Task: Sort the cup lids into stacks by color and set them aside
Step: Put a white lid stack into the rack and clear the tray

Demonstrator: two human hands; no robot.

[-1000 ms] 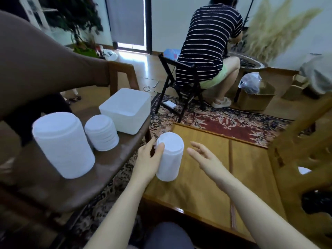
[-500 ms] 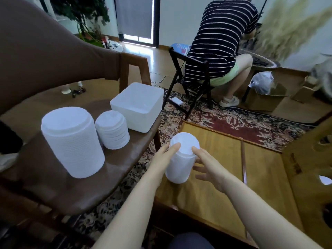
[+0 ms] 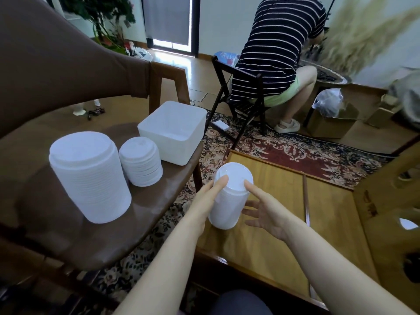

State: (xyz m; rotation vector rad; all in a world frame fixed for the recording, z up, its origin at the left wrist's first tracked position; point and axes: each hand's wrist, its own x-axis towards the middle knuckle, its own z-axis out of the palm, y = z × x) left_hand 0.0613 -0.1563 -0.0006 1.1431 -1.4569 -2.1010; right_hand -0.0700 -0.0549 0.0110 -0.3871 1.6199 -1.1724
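A tall stack of white cup lids stands on the low wooden table near its left edge. My left hand presses flat against the stack's left side, fingers straight and pointing up to the rim. My right hand is on the other side with fingers spread, its index fingertip touching the top lid's edge. On the brown chair seat to the left stand a wide stack of large white lids and a shorter stack of small white lids.
A white square tub sits at the chair seat's far corner. A person in a striped shirt sits on a black folding chair beyond the patterned rug. Carved wooden furniture borders the table on the right.
My right hand has closed in from the right and now touches the stack. My left hand has stayed against the stack's left side. The view has tilted down and nearer.
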